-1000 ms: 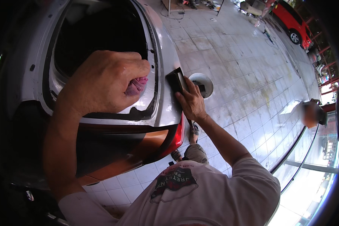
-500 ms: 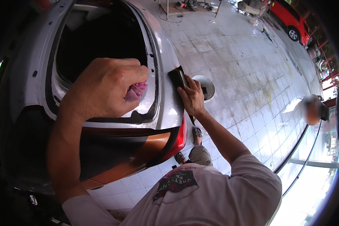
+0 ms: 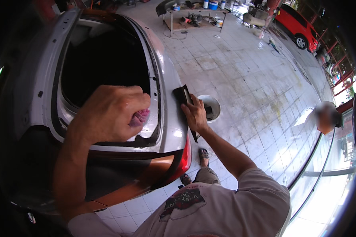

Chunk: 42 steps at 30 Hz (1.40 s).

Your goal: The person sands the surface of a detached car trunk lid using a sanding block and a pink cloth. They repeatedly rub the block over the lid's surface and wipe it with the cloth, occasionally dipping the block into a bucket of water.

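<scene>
My left hand [image 3: 112, 114] is closed round a crumpled pink cloth [image 3: 139, 117] above the lower part of the silver car's rear window opening [image 3: 105, 59]. My right hand [image 3: 194, 114] grips a long black block [image 3: 182, 94] held along the outer edge of the silver rear pillar [image 3: 168, 81]. Much of the block is under my fingers. Below lie a red tail light [image 3: 185, 158] and a black and orange rear panel [image 3: 132, 177]. Just beyond the block a white bucket [image 3: 214, 102] with something dark in it stands on the tiled floor.
A workbench [image 3: 194, 12] with containers and tools stands at the back. A red car [image 3: 294, 25] is at the upper right, with a tool and cord [image 3: 273, 46] on the floor nearby. A person's blurred head [image 3: 326, 116] shows by glass panels [image 3: 334, 173] at right.
My view has shifted, showing more of the workbench, with the car lower in the picture. The block in my right hand has slid slightly farther up the pillar, away from me.
</scene>
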Each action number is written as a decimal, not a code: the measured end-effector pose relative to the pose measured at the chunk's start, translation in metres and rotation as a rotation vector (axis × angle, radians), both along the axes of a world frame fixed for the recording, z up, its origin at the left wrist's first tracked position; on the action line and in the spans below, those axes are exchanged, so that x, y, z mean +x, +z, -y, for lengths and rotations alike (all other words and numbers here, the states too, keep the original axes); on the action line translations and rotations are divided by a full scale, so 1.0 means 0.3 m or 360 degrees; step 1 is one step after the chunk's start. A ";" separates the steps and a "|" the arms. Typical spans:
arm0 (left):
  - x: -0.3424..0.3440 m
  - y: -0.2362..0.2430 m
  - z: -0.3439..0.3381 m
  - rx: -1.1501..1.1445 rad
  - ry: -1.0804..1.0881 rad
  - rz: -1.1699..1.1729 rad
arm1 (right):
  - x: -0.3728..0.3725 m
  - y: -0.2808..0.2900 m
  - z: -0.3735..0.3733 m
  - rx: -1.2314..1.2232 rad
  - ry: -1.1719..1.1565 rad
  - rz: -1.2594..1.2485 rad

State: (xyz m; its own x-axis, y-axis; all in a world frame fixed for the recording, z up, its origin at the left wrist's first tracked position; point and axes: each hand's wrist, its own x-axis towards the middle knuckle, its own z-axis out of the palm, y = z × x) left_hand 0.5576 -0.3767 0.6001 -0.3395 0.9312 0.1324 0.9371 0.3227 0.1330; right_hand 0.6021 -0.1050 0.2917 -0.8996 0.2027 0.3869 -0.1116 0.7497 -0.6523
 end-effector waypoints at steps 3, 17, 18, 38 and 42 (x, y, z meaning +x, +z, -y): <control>-0.011 -0.015 -0.053 0.0116 -0.0086 -0.0041 | -0.337 0.026 -0.137 0.0067 -0.0142 0.0285; -0.002 0.006 -0.028 0.0089 -0.0051 -0.0041 | -0.257 -0.001 -0.097 0.0350 -0.0140 0.0104; -0.015 -0.009 -0.040 0.0177 -0.0117 -0.0039 | -0.334 0.006 -0.154 0.0435 -0.0201 0.0204; -0.004 -0.014 0.003 0.0030 0.0106 0.0038 | -0.048 -0.018 0.013 -0.0059 -0.0093 -0.0003; 0.014 0.010 -0.008 -0.0024 0.0084 0.0060 | 0.080 -0.014 0.007 -0.0050 0.0116 -0.0123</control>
State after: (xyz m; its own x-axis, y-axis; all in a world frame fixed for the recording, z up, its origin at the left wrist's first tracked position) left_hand 0.5618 -0.3744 0.6030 -0.3928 0.9137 0.1045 0.9131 0.3740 0.1623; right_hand 0.6261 -0.1071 0.2875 -0.8801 0.1513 0.4500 -0.2157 0.7169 -0.6629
